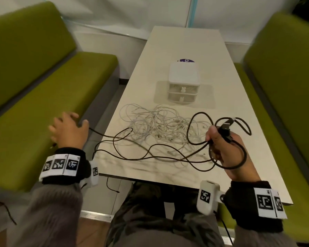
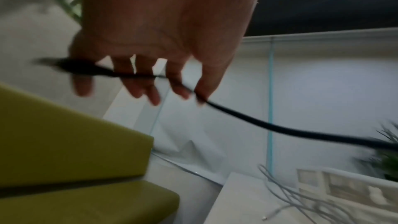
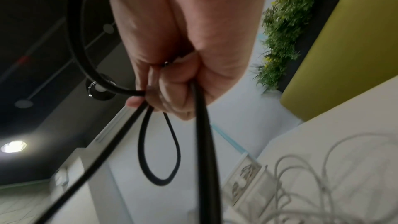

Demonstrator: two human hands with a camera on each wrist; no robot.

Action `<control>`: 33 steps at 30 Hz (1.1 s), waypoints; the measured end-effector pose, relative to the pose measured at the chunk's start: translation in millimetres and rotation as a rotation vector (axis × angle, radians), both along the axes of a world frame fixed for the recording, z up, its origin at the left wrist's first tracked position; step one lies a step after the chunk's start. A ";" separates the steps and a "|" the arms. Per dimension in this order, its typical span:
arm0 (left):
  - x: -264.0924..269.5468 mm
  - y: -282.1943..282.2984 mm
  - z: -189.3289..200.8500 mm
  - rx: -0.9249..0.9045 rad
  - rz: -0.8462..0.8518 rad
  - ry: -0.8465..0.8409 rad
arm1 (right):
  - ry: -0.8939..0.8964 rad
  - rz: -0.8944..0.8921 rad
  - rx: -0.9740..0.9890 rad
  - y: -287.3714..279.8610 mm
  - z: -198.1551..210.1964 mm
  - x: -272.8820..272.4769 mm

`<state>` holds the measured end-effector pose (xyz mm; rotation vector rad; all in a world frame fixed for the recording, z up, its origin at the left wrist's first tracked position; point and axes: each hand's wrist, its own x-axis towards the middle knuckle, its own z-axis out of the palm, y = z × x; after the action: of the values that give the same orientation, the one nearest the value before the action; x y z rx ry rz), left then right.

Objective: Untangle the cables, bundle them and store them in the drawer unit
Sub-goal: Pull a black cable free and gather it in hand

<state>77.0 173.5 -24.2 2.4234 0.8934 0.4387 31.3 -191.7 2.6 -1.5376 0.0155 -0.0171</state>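
The table (image 1: 168,56) runs up the middle of the head view, green benches (image 1: 43,97) either side, with the closed white drawer unit (image 1: 183,82) at centre and the white cable tangle (image 1: 161,125) just below it. The step in hand looks like coiling the black cable (image 1: 132,152), which trails across the table's lower edge toward the left. The right hand (image 1: 223,148), lower right, is fisted round several black loops, plug sticking up. The left hand (image 2: 150,54), lower left over the bench, has fingers (image 2: 131,83) spread, the cable lying across them unclenched. Next, probably feed slack rightward into another loop.
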 end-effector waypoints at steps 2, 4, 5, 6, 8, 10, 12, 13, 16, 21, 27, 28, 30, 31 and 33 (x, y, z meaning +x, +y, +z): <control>-7.8 -21.5 -1.7 0.107 -0.138 -0.055 | -0.001 0.045 0.019 17.0 -2.7 0.7; -15.1 -58.0 6.4 0.022 -0.492 -0.257 | -0.006 0.045 0.036 35.1 -5.3 1.5; -21.8 -79.2 11.5 -0.136 -0.676 -0.236 | -0.003 0.032 0.037 43.6 -6.5 1.5; -31.4 -101.4 17.6 -0.297 -0.842 -0.123 | -0.002 0.015 0.026 51.2 -7.4 1.4; -45.0 -136.1 18.5 -0.469 -1.054 0.145 | -0.008 -0.022 -0.028 61.0 -10.8 1.8; -50.5 -155.1 7.0 -0.473 -1.124 0.189 | -0.015 -0.042 -0.067 65.3 -13.1 2.2; -51.7 -159.1 0.1 -0.457 -1.095 0.103 | -0.026 -0.047 -0.088 65.7 -15.0 2.4; -51.8 -157.9 -0.1 -0.488 -1.077 0.056 | -0.030 -0.051 -0.104 64.9 -16.2 2.8; -50.1 -142.4 7.2 -0.682 -1.058 -0.091 | -0.022 -0.043 -0.153 58.3 -21.6 2.9; -35.4 -60.7 9.9 -0.703 -0.765 -0.335 | 0.025 0.032 -0.202 39.4 -29.1 1.3; -19.7 57.5 -11.4 -0.331 -0.032 -0.499 | 0.019 0.042 -0.237 27.0 -33.3 5.6; -15.7 74.1 -19.0 -0.267 0.061 -0.416 | 0.011 0.044 -0.254 26.8 -33.6 6.3; -9.1 94.9 -31.6 -0.143 0.152 -0.076 | -0.015 0.060 -0.281 29.9 -32.3 5.5; -7.9 91.0 -33.3 -0.090 0.146 0.096 | -0.030 0.072 -0.294 32.2 -31.1 4.7; -10.5 55.3 -22.7 -0.021 0.025 0.115 | -0.071 0.087 -0.334 38.7 -29.4 2.6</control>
<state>66.4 228.7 -46.9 2.4414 0.9728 0.2998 33.9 -153.0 -26.8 -1.8695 -0.1162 -0.0049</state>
